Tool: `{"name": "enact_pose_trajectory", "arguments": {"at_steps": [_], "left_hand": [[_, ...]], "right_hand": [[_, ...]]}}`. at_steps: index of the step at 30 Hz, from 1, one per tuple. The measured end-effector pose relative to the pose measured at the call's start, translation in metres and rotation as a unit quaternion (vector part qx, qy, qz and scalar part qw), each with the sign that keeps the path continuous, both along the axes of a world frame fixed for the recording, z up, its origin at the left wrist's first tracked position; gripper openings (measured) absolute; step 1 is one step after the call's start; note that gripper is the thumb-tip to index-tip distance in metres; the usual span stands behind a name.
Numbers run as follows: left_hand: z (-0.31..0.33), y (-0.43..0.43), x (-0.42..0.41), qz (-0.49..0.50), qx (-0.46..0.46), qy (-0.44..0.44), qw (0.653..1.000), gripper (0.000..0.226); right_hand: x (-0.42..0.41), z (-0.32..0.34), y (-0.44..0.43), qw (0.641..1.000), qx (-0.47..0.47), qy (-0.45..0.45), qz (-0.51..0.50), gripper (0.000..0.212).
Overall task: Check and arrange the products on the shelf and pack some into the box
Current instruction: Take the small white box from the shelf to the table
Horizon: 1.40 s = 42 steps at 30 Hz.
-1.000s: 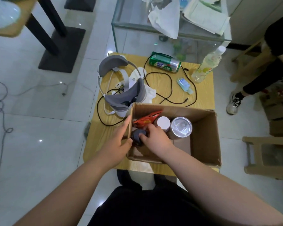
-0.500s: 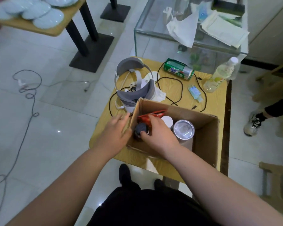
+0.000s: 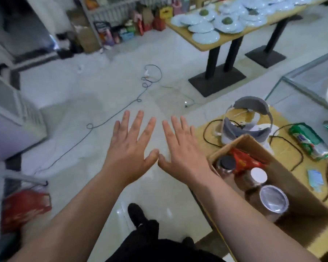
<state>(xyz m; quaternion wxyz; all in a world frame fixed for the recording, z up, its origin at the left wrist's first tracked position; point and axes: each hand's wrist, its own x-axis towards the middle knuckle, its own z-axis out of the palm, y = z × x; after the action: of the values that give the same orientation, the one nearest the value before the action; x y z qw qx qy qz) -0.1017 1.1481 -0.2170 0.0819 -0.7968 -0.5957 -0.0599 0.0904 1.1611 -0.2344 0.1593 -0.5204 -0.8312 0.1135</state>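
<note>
Head view. Both hands are stretched forward over the floor, palms down, to the left of the table [image 3: 214,140]. Left hand [image 3: 130,146]: fingers [image 3: 137,121] straight and spread, holding nothing. Right hand [image 3: 180,150]: fingers straight and spread, holding nothing. The two thumb tips meet or nearly meet; contact cannot be confirmed. Neither hand touches any product.

The box [image 3: 299,188] stands open on the table, just right of the right forearm. Contents, front to back:
- a can [image 3: 273,198] with a silver top, upright, nearest the camera;
- a white-lid jar [image 3: 257,175], upright, just beside the can;
- a red pouch [image 3: 244,160], lying tilted behind the white-lid jar;
- a dark-lid jar [image 3: 227,163], upright in the left corner, beside the pouch.

Behind the box on the table lies a grey headset [image 3: 248,118] with black cables around it. A green packet [image 3: 308,142] lies to the right of the headset.

The shelf [image 3: 118,8] is at the top of the frame, well apart from the hands; its products are blurred.
</note>
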Motion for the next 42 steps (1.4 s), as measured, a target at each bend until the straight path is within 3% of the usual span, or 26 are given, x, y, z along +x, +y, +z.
{"name": "enact_pose_trajectory", "arguments": {"at_steps": [7,16,22,29,42], "left_hand": [[0.025,-0.083,-0.136,0.212,0.044,0.0,0.976,0.074],[0.044,-0.187,-0.31,0.455,0.051,0.005,0.889,0.078],[0.065,-0.253,-0.41,0.52,0.077,-0.014,0.851,0.075],[0.08,-0.296,-0.507,0.607,0.079,0.032,0.79,0.079],[0.1,-0.246,-0.669,0.735,0.073,0.025,0.674,0.076]], "right_hand": [[-0.16,0.025,-0.003,0.977,0.048,-0.012,0.209,0.089],[-0.393,0.055,-0.047,0.906,0.098,0.009,0.412,0.084],[-0.529,0.071,-0.095,0.859,0.102,0.057,0.498,0.081],[-0.668,0.081,-0.122,0.81,0.114,0.072,0.571,0.084],[-0.898,0.101,-0.073,0.694,0.093,0.114,0.705,0.087]]}}
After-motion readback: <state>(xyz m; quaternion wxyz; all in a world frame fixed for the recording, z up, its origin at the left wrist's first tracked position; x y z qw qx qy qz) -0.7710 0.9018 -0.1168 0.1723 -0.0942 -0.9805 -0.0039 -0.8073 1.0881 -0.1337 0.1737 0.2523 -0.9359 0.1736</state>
